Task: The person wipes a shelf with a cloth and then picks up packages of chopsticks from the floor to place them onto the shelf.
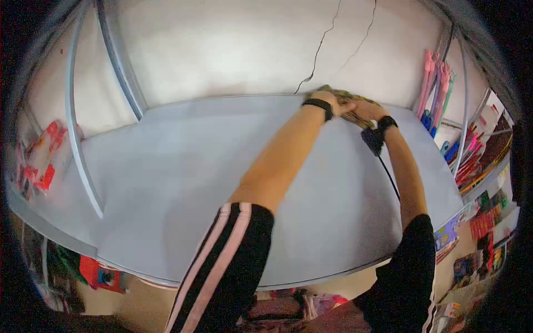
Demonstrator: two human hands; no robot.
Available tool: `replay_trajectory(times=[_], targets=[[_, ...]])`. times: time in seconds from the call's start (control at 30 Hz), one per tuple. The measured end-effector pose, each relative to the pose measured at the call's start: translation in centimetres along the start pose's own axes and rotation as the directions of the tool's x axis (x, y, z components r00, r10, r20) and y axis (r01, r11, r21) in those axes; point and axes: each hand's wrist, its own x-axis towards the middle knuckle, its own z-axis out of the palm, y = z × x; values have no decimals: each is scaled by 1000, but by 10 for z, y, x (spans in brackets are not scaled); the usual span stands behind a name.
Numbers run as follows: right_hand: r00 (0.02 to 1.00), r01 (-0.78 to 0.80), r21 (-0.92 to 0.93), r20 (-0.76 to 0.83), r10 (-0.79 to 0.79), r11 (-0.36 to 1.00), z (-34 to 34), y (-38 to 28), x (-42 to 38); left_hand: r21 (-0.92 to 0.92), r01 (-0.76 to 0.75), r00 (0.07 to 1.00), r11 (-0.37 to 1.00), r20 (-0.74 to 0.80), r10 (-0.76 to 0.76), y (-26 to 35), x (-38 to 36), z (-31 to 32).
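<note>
At the back edge of the grey shelf point(222, 161), both hands are on a mottled brown-and-green bundle point(362, 120), blurred, whose kind I cannot make out. My left hand point(338, 104) grips its near left part, its thumb pointing right. Closed over the right part is my right hand point(372, 111); its fingertips are partly hidden. Each wrist wears a black band. Just below the right wrist is a small black object point(372, 141), with a thin black cord running down from it toward the forearm.
A pale wall with cracks and dangling dark wires point(319, 50) rises behind the shelf. Metal posts point(75, 111) stand at the left, near red-and-clear packages point(44, 155). Pink and purple long items point(436, 83) hang at the right, with more packaged goods beyond and below.
</note>
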Motion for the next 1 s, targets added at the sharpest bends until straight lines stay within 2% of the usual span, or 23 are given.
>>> replay_trajectory(times=[0.03, 0.1, 0.17, 0.23, 0.3, 0.37, 0.43, 0.5, 0.53, 0.57, 0.6, 0.67, 0.7, 0.77, 0.8, 0.83, 0.9, 0.93, 0.97, 1.0], targets=[[996, 15, 58, -89, -10, 998, -7, -36, 12, 10, 5, 999, 1000, -37, -5, -26, -1, -1], [987, -137, 83, 100, 128, 987, -60, -126, 12, 41, 42, 998, 998, 38, -44, -72, -8, -9], [962, -244, 150, 165, 219, 958, -107, -214, 5, 33, 56, 991, 998, 122, -59, -107, -38, -34], [973, -155, 71, 184, 140, 985, -91, -230, 44, -34, -3, 998, 999, 56, 5, -140, -67, -47], [992, 93, 261, 54, -111, 961, -68, -249, 85, 179, 205, 968, 962, 110, -227, -133, -124, -89], [992, 86, 188, 76, -102, 978, -90, -297, 78, 58, 231, 949, 971, 207, -238, -178, -133, -92], [975, 196, 173, 71, -211, 965, -81, -323, 109, -60, 225, 944, 972, 262, -202, -208, -151, -97], [978, 209, 201, -53, -203, 957, -63, -345, 138, 53, 360, 863, 932, 362, -354, -233, -159, -107], [978, 208, 156, -5, -210, 965, -69, -355, 135, 43, 345, 869, 938, 363, -336, -215, -182, -118], [975, 211, 111, 42, -216, 971, -76, -361, 131, 33, 331, 875, 943, 363, -320, -196, -202, -130], [977, 203, 119, 42, -209, 972, -73, -359, 133, 39, 326, 873, 945, 370, -317, -212, -191, -122], [946, 324, 133, -27, -323, 937, -67, -347, 134, 276, 311, 847, 909, 354, -397, -256, -162, -102], [948, 318, 133, -30, -317, 939, -71, -340, 128, 280, 306, 848, 910, 354, -394, -244, -159, -103], [968, 243, 175, 23, -251, 954, -82, -334, 111, 405, 168, 853, 899, 397, -339, -218, -162, -105], [969, 243, 173, 8, -248, 954, -77, -327, 112, 402, 361, 835, 841, 263, -483, -209, -155, -91], [969, 243, 176, 7, -248, 954, -74, -315, 115, 405, 360, 834, 841, 263, -484, -205, -150, -88], [959, 270, 100, 57, -277, 958, -66, -285, 116, 363, 41, 915, 931, 362, -181, -189, -140, -81], [969, 240, 146, 15, -245, 960, -66, -265, 105, 356, 34, 913, 934, 369, -174, -178, -129, -73], [949, 282, 146, 102, -298, 948, -66, -242, 98, 278, 118, 909, 953, 356, -217, -166, -111, -66], [957, 266, 147, 81, -280, 953, -67, -219, 85, 194, 200, 903, 960, 344, -258, -152, -93, -58]])
